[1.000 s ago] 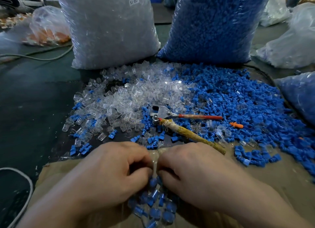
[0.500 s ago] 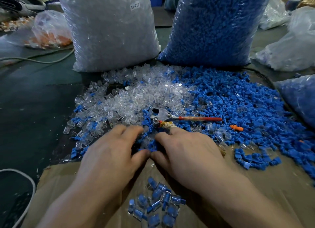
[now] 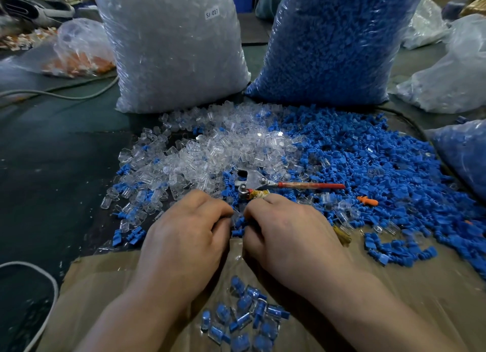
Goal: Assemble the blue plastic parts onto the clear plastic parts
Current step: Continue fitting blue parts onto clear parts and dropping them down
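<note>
My left hand (image 3: 184, 236) and my right hand (image 3: 286, 236) lie knuckles-up, side by side, at the near edge of the loose parts. Both hands have their fingers curled down into the pile. The left fingertips close on a clear plastic part and the right on a blue plastic part (image 3: 238, 225), and both parts are mostly hidden under the fingers. Clear parts (image 3: 218, 151) are heaped ahead on the left, blue parts (image 3: 368, 162) on the right. Several assembled blue-in-clear pieces (image 3: 244, 320) lie on the brown cardboard (image 3: 110, 286) between my forearms.
Pliers with a red handle (image 3: 289, 185) lie just beyond my right fingers. A big bag of clear parts (image 3: 171, 49) and a big bag of blue parts (image 3: 334, 44) stand behind the heaps. Another blue bag (image 3: 462, 151) is at the right, and a grey cable (image 3: 50, 286) at the left.
Both hands left the assembled pieces, reached forward into the loose parts with fingers extended, and now their fingers have curled shut at the pile's near edge.
</note>
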Demonstrator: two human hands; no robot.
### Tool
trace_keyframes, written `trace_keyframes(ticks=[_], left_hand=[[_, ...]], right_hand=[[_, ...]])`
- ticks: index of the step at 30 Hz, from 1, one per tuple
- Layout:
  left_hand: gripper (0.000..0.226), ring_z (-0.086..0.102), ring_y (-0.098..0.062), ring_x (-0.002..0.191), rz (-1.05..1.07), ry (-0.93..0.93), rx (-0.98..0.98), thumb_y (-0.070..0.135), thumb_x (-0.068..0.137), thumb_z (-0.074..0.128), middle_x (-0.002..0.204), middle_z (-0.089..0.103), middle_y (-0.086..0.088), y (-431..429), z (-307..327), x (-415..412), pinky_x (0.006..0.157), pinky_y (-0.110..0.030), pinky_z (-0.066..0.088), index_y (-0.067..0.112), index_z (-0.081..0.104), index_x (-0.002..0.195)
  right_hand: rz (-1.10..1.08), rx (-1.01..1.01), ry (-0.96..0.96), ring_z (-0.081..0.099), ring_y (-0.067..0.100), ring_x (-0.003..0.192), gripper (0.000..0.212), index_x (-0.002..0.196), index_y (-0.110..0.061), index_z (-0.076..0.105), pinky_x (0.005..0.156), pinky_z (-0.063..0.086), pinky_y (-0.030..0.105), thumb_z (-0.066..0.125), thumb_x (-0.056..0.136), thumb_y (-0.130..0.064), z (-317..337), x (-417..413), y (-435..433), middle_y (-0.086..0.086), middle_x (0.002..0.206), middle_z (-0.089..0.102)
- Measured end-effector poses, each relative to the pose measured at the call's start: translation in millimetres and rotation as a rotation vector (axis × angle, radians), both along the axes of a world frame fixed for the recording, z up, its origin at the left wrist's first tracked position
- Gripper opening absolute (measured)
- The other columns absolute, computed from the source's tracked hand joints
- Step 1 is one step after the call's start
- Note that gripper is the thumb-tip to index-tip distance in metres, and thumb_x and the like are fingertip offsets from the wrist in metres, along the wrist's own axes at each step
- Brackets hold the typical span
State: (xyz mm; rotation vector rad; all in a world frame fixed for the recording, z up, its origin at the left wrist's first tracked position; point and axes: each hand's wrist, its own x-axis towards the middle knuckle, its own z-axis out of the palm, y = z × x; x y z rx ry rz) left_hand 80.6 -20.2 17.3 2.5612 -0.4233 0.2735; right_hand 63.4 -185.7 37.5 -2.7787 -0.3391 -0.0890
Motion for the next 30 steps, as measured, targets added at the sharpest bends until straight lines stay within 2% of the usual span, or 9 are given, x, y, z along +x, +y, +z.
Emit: trace_keyframes(ticks=[4, 7, 9, 11, 13, 19, 25, 28, 30], left_hand=[[0.006, 0.058, 0.003, 0.088, 0.058, 0.033, -0.189, 0.033, 0.086, 0.061, 0.086, 0.060, 0.021, 0.9, -0.7, -1.5, 0.067, -0.009, 0.044, 0.038, 0.064, 0.084], [0.006, 0.063, 0.001, 0.078, 0.080, 0.142, -0.445, 0.039, 0.082, 0.062, 0.091, 0.066, 0.021, 0.3, 0.3, -5.8, 0.056, -0.017, 0.047, 0.041, 0.064, 0.087], [0.010, 0.065, -0.004, 0.069, 0.080, 0.201, -0.556, 0.040, 0.080, 0.063, 0.085, 0.070, 0.016, -1.3, 1.1, -8.1, 0.056, -0.023, 0.050, 0.041, 0.065, 0.090], [0.008, 0.064, -0.006, 0.067, 0.084, 0.218, -0.566, 0.038, 0.081, 0.063, 0.082, 0.070, 0.015, -3.5, 1.9, -9.1, 0.057, -0.029, 0.052, 0.041, 0.065, 0.089], [0.007, 0.064, -0.002, 0.072, 0.097, 0.186, -0.519, 0.040, 0.082, 0.062, 0.084, 0.068, 0.020, -3.5, 1.8, -9.6, 0.057, -0.025, 0.047, 0.042, 0.063, 0.089], [0.008, 0.059, 0.002, 0.083, 0.139, 0.147, -0.387, 0.040, 0.087, 0.063, 0.094, 0.062, 0.029, 0.5, 0.7, -9.1, 0.059, -0.024, 0.044, 0.044, 0.057, 0.089], [0.010, 0.070, -0.001, 0.075, 0.016, 0.251, -0.548, 0.039, 0.083, 0.064, 0.089, 0.071, 0.018, -2.1, 6.9, -13.2, 0.058, -0.021, 0.057, 0.044, 0.066, 0.092], [0.014, 0.072, -0.005, 0.068, -0.036, 0.308, -0.609, 0.023, 0.088, 0.071, 0.083, 0.073, 0.009, -3.7, 7.3, -13.5, 0.058, -0.015, 0.054, 0.038, 0.071, 0.086], [0.015, 0.070, -0.003, 0.066, -0.028, 0.309, -0.634, 0.025, 0.086, 0.073, 0.081, 0.073, 0.011, -4.5, 9.3, -12.9, 0.056, -0.010, 0.050, 0.041, 0.071, 0.087]], right_hand=[[-0.058, 0.219, 0.010, 0.055, 0.008, 0.084, 0.012, 0.099, -0.032, 0.055, 0.076, 0.048, 0.036, 0.048, 0.092, -0.040, -2.1, -0.2, -2.8, -0.013, 0.094, 0.055], [-0.129, 0.468, 0.058, 0.055, -0.003, 0.082, 0.010, 0.101, -0.041, 0.054, 0.066, 0.048, 0.020, 0.056, 0.092, -0.041, -4.7, -1.6, -3.9, -0.021, 0.089, 0.060], [-0.145, 0.599, 0.117, 0.060, -0.003, 0.073, 0.009, 0.099, -0.043, 0.056, 0.062, 0.053, 0.023, 0.060, 0.091, -0.041, -6.2, -1.9, -4.6, -0.026, 0.087, 0.062], [-0.135, 0.667, 0.158, 0.064, 0.001, 0.069, 0.010, 0.098, -0.043, 0.058, 0.065, 0.057, 0.034, 0.062, 0.090, -0.041, -6.8, -2.1, -5.1, -0.022, 0.083, 0.066], [-0.128, 0.704, 0.173, 0.066, 0.004, 0.070, 0.010, 0.099, -0.043, 0.059, 0.067, 0.058, 0.039, 0.064, 0.090, -0.040, -6.7, -2.8, -5.3, -0.018, 0.083, 0.068], [-0.112, 0.690, 0.148, 0.065, -0.001, 0.070, 0.014, 0.101, -0.046, 0.057, 0.066, 0.057, 0.031, 0.064, 0.090, -0.040, -6.2, -5.0, -7.0, -0.024, 0.083, 0.067], [-0.085, 0.905, 0.274, 0.072, 0.014, 0.065, 0.018, 0.098, -0.042, 0.059, 0.060, 0.062, 0.040, 0.060, 0.096, -0.024, -0.9, -7.8, -2.7, -0.005, 0.079, 0.072], [-0.049, 0.864, 0.261, 0.071, 0.013, 0.064, 0.018, 0.101, -0.043, 0.056, 0.060, 0.061, 0.033, 0.051, 0.100, -0.025, 1.1, -10.1, -0.7, -0.002, 0.075, 0.072], [-0.028, 0.867, 0.280, 0.071, 0.013, 0.065, 0.019, 0.103, -0.043, 0.054, 0.059, 0.059, 0.030, 0.047, 0.101, -0.025, 3.5, -11.0, -0.5, -0.002, 0.077, 0.072]])
